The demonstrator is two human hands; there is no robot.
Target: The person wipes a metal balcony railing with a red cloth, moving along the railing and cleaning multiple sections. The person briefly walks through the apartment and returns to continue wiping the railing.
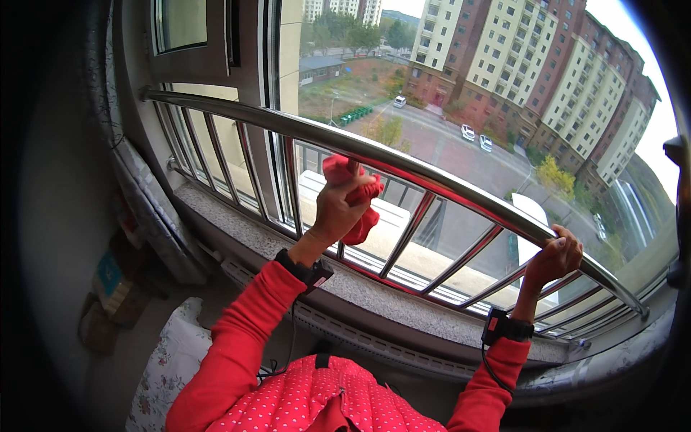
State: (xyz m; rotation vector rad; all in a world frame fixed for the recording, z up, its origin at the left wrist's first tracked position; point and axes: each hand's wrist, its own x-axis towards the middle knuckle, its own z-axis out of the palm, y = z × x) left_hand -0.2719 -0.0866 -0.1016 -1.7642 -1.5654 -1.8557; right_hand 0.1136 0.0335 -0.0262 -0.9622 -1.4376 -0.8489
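Observation:
A red cloth [360,229] is bunched in my left hand [337,208], wrapped about an upright bar of the metal window railing just below the top rail. Part of that bar is hidden by the cloth and fingers. My right hand [556,256] grips the shiny top rail [399,160] farther right, its fingers curled over the top. Several slanting-looking metal balusters [407,235] run from the rail down to the speckled stone sill [372,305]. Each wrist wears a black strap with a small box and a cable.
Below the sill runs a white radiator [367,335]. A floral cloth [173,351] lies at lower left, near cardboard boxes [116,294] and a gathered curtain [156,216]. An opened window sash [189,32] is at upper left. Beyond the glass are apartment buildings [507,54] and parked cars.

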